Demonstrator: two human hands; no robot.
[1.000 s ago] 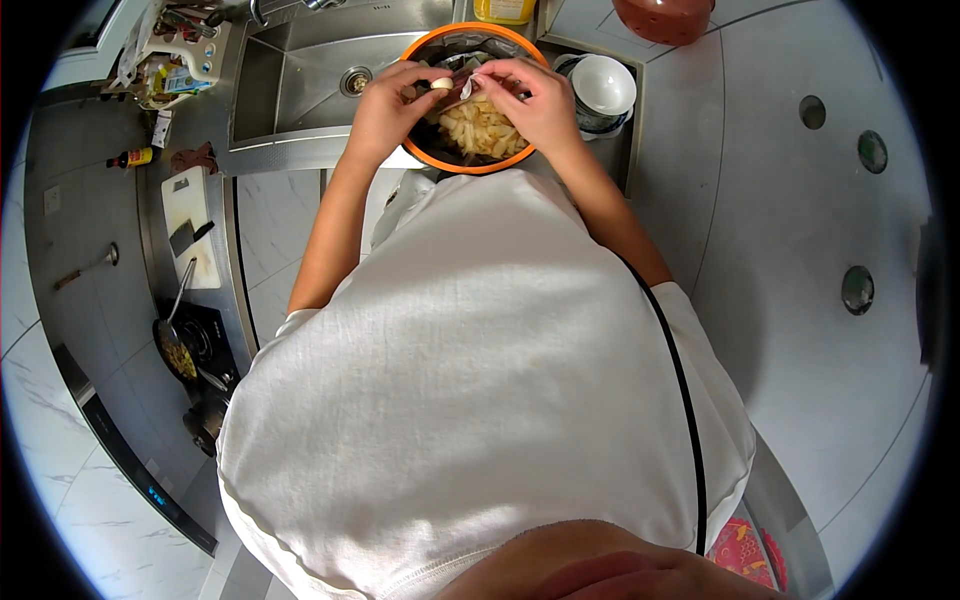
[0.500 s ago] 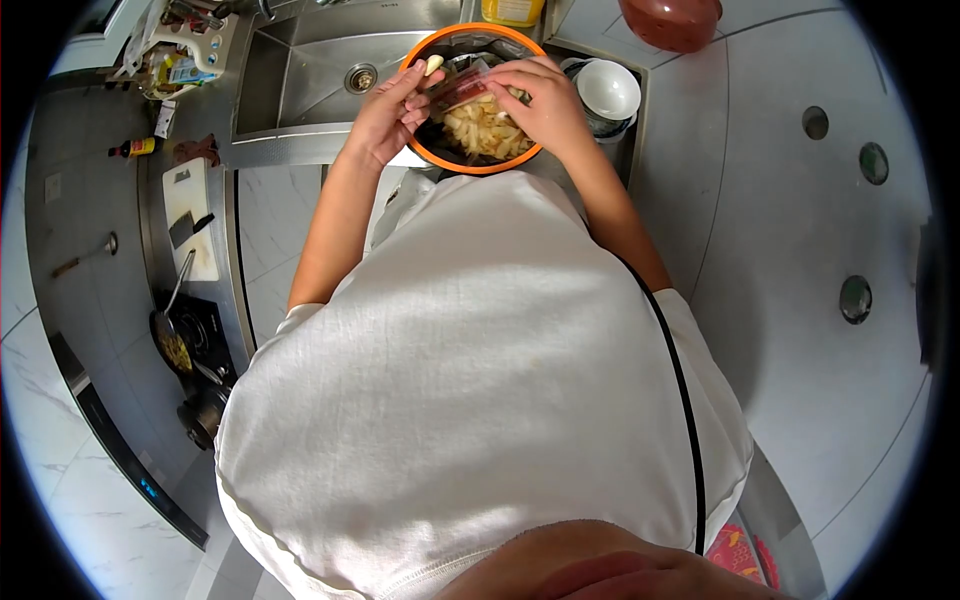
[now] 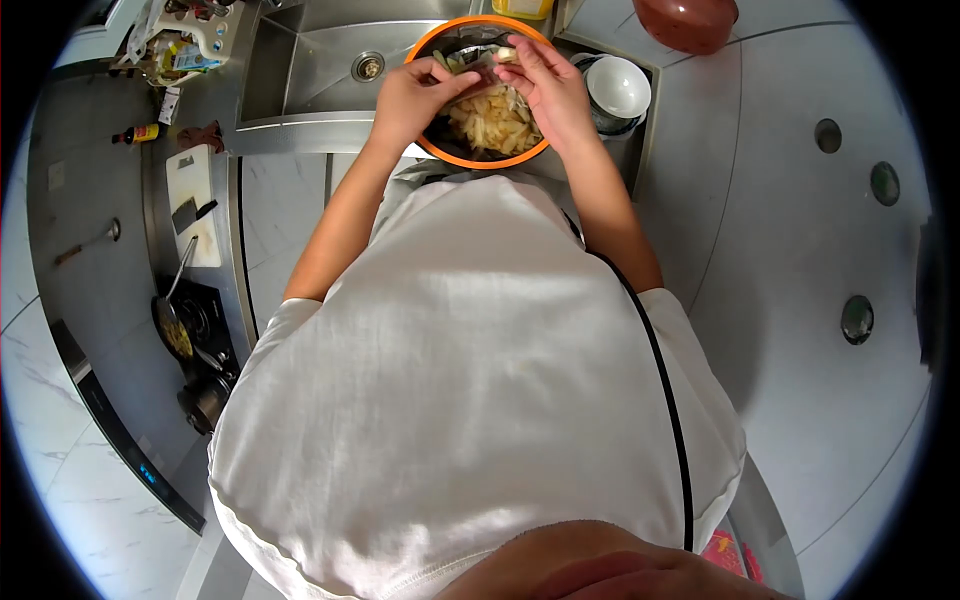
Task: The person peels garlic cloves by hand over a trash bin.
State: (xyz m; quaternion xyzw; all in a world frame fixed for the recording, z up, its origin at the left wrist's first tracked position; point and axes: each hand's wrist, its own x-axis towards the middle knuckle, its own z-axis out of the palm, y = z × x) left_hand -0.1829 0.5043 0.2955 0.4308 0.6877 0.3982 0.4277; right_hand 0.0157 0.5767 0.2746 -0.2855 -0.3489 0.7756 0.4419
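Note:
A bin with an orange rim (image 3: pixel 483 163) stands before me, with a heap of pale yellowish peelings or scraps (image 3: pixel 495 122) inside. Over its opening, my left hand (image 3: pixel 412 102) is closed, thumb and fingers pinching what looks like a clear plastic bag with reddish print (image 3: pixel 484 74). Facing it from the right, my right hand (image 3: pixel 556 98) holds a small pale piece, apparently a garlic clove (image 3: pixel 507 55), between thumb and fingertips. Its lower fingers are close to the plastic; whether they touch it I cannot tell.
Behind the bin lies a steel sink (image 3: pixel 320 70). White bowls (image 3: pixel 618 88) are stacked at right, near a reddish-brown pot (image 3: pixel 688 22). On the left counter are a cutting board (image 3: pixel 205 245) with a cleaver (image 3: pixel 184 215), and a pan (image 3: pixel 175 335) on the stove.
The garlic clove has passed from my left hand to my right. My left hand has moved right onto the plastic, and my right hand has turned and lifted slightly.

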